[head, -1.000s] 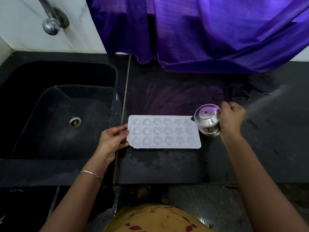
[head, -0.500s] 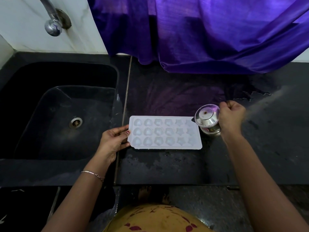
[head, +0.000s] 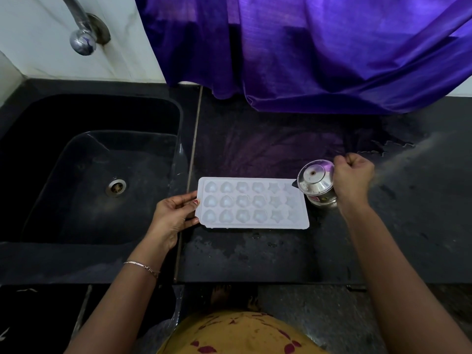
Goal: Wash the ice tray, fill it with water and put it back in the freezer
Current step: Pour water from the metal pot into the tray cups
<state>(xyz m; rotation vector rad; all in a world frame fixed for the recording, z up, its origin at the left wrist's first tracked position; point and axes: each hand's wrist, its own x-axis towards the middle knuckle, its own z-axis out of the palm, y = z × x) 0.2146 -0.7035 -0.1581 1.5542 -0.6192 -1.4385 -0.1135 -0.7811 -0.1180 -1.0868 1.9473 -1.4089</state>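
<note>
Nearest the cam: yellow garment w/ red print [head: 240,333] at the bottom edge, both forearms reaching fwd over the black tabletop [head: 255,254]. A thin bracelet [head: 143,267] sits on the left wrist.

Left hand [head: 171,217]: fingers [head: 190,202] wrapped on the short left end of the ice tray [head: 252,203], thumb on the top rim, other fingertips curled at the lower edge. Tray is white, lies flat on the tabletop, long side running from the left fingers toward the right hand. 3 rows of molds, hearts nearest the left fingers, stars at the far end. Can't tell if the molds hold water.

Right hand [head: 353,178]: fingers closed in a fist around the side of a small steel pot [head: 318,183], which is tipped so its mouth points at the tray's far-right corner, rim just over that corner. Small water spots on the tabletop just in front of the tray.

Beyond the left fingers, to the outside: dark sink [head: 76,190] w/ metal drain [head: 116,187], right beside the tray end. Farther back: chrome tap [head: 81,34] on the white wall above the sink, and purple cloth [head: 319,52] hanging down to the tabletop behind tray and pot.
</note>
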